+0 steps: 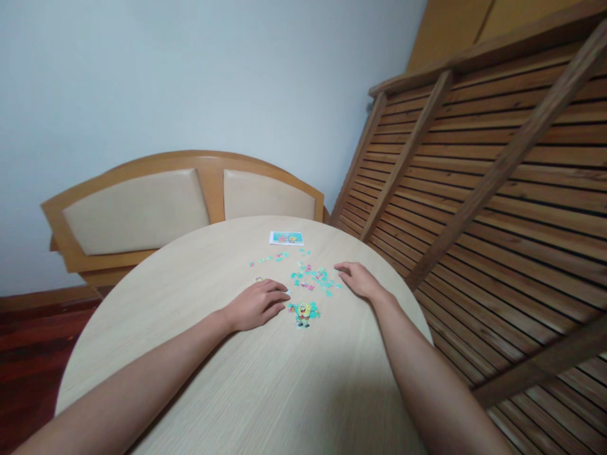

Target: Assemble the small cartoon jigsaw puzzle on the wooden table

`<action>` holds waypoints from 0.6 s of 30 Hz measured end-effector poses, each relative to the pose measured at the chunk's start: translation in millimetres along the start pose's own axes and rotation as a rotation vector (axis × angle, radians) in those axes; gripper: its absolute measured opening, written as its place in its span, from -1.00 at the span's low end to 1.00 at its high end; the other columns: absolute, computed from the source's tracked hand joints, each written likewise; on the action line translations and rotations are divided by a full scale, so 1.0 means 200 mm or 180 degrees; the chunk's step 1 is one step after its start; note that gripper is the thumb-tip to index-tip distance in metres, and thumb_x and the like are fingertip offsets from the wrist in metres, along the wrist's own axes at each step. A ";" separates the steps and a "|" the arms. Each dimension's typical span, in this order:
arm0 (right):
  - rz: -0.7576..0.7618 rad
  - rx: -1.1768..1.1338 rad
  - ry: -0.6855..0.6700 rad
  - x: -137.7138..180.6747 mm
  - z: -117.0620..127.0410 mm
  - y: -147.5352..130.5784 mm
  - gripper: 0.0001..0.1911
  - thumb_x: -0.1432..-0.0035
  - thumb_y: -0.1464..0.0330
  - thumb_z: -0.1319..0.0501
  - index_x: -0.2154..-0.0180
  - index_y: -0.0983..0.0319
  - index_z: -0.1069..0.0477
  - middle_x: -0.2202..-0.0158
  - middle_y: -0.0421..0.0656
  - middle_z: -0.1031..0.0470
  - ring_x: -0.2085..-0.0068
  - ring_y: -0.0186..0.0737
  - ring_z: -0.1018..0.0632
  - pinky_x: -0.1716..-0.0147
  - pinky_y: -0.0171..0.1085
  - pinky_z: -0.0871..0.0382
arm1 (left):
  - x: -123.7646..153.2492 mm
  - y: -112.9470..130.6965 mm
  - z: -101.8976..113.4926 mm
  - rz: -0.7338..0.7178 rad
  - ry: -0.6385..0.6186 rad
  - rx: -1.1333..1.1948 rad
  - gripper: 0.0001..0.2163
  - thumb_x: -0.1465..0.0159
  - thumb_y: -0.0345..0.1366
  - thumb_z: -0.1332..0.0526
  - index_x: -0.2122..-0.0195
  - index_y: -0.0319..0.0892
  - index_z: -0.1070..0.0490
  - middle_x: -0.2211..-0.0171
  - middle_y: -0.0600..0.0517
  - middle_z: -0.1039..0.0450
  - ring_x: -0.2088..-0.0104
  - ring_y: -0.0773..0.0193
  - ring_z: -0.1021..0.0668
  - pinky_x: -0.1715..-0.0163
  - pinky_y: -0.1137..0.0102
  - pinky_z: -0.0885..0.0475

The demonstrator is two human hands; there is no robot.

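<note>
Tabletop (265, 392) holds a part-built puzzle (303, 313), left hand (258, 305) beside it, unjoined pieces (321, 276) and right hand (359, 279) beyond, both loosely spread.

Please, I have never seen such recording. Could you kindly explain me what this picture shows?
There is no machine here: a camera on a person's head looks forward and down at their own bare hands. On the pale round table lie loose puzzle pieces, a partly joined section with a yellow character and, farther away, a picture card. The left hand rests palm down beside the joined section; the right hand is beside the loose pieces. Neither visibly holds anything, though a small piece could be hidden.
</note>
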State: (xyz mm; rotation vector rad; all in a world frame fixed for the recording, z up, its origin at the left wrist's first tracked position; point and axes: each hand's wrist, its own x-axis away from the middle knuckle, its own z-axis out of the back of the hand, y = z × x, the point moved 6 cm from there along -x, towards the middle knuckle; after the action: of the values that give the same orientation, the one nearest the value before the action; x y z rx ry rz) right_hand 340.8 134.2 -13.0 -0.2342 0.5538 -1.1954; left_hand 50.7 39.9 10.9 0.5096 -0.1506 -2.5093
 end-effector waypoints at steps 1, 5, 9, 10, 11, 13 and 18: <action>-0.0033 0.0006 0.0020 0.00 0.01 0.00 -0.69 -0.22 0.39 -0.19 0.02 0.26 -0.53 0.00 0.00 -0.59 -0.04 -0.09 -0.57 -0.12 -0.10 -0.37 | 0.00 0.00 0.00 -0.0016 -0.0007 0.0004 -0.73 -0.45 -0.22 -0.05 -0.04 -0.11 -0.48 -0.03 -0.09 -0.46 -0.05 0.11 -0.48 -0.09 0.18 -0.36; -0.0093 -0.0077 0.0080 0.00 0.03 -0.01 -0.74 -0.18 0.38 -0.24 0.09 0.25 -0.56 0.12 -0.04 -0.63 0.09 -0.12 -0.61 0.01 -0.15 -0.44 | 0.00 0.01 0.00 -0.0074 -0.0010 0.0027 -0.73 -0.45 -0.22 -0.05 -0.06 -0.10 -0.46 -0.03 -0.08 -0.46 -0.04 0.13 -0.48 -0.09 0.19 -0.36; -0.0172 -0.0345 0.0044 0.00 0.02 -0.03 -0.75 -0.14 0.40 -0.28 0.12 0.27 -0.56 0.19 -0.04 -0.64 0.16 -0.15 -0.62 0.08 -0.19 -0.46 | 0.00 0.01 0.00 -0.0093 0.0003 0.0053 -0.72 -0.45 -0.21 -0.05 -0.06 -0.11 -0.46 -0.03 -0.10 -0.46 -0.04 0.12 -0.48 -0.09 0.18 -0.36; -0.0167 -0.0410 0.0012 0.00 0.02 -0.04 -0.75 -0.13 0.40 -0.28 0.12 0.27 -0.57 0.19 -0.04 -0.64 0.17 -0.14 -0.62 0.08 -0.19 -0.46 | 0.00 0.00 0.00 -0.0090 0.0004 0.0055 -0.72 -0.45 -0.21 -0.05 -0.05 -0.11 -0.47 -0.03 -0.10 -0.46 -0.04 0.12 -0.48 -0.09 0.18 -0.36; -0.0140 -0.0469 -0.0034 0.01 0.02 -0.05 -0.75 -0.13 0.40 -0.28 0.12 0.28 -0.57 0.19 -0.04 -0.64 0.17 -0.14 -0.62 0.08 -0.19 -0.46 | 0.00 0.00 0.00 -0.0086 0.0003 0.0061 -0.72 -0.45 -0.21 -0.05 -0.05 -0.11 -0.47 -0.03 -0.10 -0.46 -0.04 0.11 -0.48 -0.09 0.18 -0.36; -0.0061 -0.0577 -0.0159 0.02 0.02 -0.08 -0.77 -0.14 0.37 -0.28 0.15 0.27 -0.58 0.18 -0.04 -0.64 0.16 -0.12 -0.62 0.07 -0.17 -0.45 | 0.00 0.00 0.00 -0.0084 0.0013 0.0079 -0.72 -0.45 -0.21 -0.05 -0.05 -0.11 -0.47 -0.02 -0.10 -0.47 -0.04 0.11 -0.48 -0.09 0.18 -0.36; 0.0025 -0.0516 -0.0338 0.04 0.04 -0.12 -0.76 -0.09 0.30 -0.33 0.20 0.26 -0.61 0.14 -0.02 -0.61 0.12 -0.09 -0.59 0.03 -0.15 -0.43 | 0.00 0.01 0.00 -0.0125 0.0031 0.0130 -0.72 -0.45 -0.20 -0.04 -0.05 -0.10 -0.47 -0.02 -0.10 -0.47 -0.04 0.11 -0.49 -0.08 0.18 -0.36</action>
State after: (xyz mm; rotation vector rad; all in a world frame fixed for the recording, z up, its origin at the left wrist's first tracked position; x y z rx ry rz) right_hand 327.5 116.8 2.9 -0.4306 0.5583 -1.1246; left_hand 50.3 38.2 11.6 0.5461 -0.1904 -2.5461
